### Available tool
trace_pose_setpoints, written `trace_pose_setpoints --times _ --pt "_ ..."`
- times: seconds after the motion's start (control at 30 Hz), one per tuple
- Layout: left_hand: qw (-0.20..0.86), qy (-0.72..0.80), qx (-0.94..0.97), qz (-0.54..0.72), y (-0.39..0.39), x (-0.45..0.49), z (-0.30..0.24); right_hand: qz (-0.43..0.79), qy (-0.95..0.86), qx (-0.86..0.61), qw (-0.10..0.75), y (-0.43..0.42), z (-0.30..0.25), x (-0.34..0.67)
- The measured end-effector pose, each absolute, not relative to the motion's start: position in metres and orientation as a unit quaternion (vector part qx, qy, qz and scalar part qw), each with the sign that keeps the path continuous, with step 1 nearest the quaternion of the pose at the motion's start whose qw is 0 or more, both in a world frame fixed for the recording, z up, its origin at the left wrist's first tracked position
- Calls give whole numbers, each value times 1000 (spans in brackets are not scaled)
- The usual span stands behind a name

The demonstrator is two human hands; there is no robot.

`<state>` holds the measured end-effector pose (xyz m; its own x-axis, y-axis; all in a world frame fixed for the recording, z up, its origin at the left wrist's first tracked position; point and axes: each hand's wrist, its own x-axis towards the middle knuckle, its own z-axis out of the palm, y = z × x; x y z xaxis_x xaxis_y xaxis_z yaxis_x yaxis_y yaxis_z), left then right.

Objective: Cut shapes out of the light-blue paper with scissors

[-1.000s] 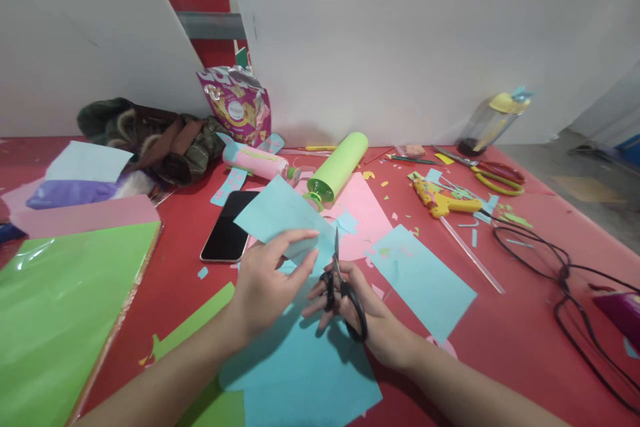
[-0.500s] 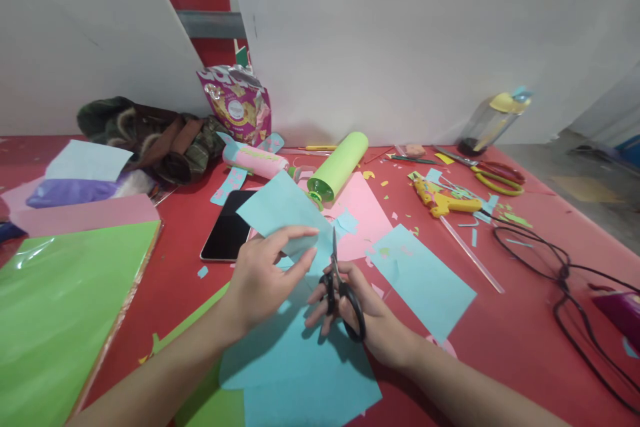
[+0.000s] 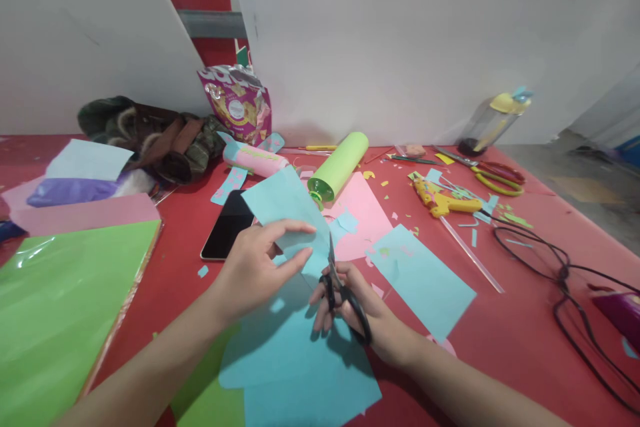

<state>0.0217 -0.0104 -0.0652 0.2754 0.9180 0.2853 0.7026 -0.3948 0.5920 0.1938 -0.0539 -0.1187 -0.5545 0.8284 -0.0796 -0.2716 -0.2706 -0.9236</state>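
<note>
My left hand [image 3: 257, 267] pinches a light blue sheet of paper [image 3: 285, 203] between thumb and fingers and holds it up off the red table [image 3: 500, 320]. My right hand [image 3: 365, 317] grips black scissors [image 3: 343, 287] by their loops. The blades point up and away from me into the near edge of that raised sheet. Larger light blue sheets [image 3: 300, 367] lie flat beneath both hands.
A black phone [image 3: 227, 227] lies just left of the raised paper. Behind stand a green roll [image 3: 340, 163], pink paper [image 3: 363, 213], a snack bag [image 3: 240, 103] and a yellow glue gun [image 3: 440, 200]. Green sheets [image 3: 60, 300] fill the left; black cables [image 3: 565, 273] lie right.
The raised blue sheet has shifted slightly up and to the right in my left hand. The scissors have tilted and closed further into its edge.
</note>
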Motion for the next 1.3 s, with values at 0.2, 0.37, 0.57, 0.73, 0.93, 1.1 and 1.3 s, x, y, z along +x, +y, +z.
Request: trace_pose_setpoints --times 0.2,0.37,0.57,0.73,0.93,1.1,1.3 --pt "211 509 780 296 -8 22 -64 733 -491 -288 373 -54 -115 194" --pt "213 504 784 294 -8 21 -64 734 -492 -279 375 -53 -116 194" --pt "220 487 792 297 -8 22 -64 735 -489 -282 375 -53 -116 195" --pt "226 482 792 300 -7 21 -64 742 -481 -287 370 -55 -117 194" --pt "219 480 794 302 -7 21 -64 743 -479 -287 369 -55 -116 195" --pt "216 484 794 298 -6 20 -66 744 -476 -287 372 -55 -118 194" --pt "212 483 797 294 -6 19 -65 741 -477 -300 365 -55 -117 195"
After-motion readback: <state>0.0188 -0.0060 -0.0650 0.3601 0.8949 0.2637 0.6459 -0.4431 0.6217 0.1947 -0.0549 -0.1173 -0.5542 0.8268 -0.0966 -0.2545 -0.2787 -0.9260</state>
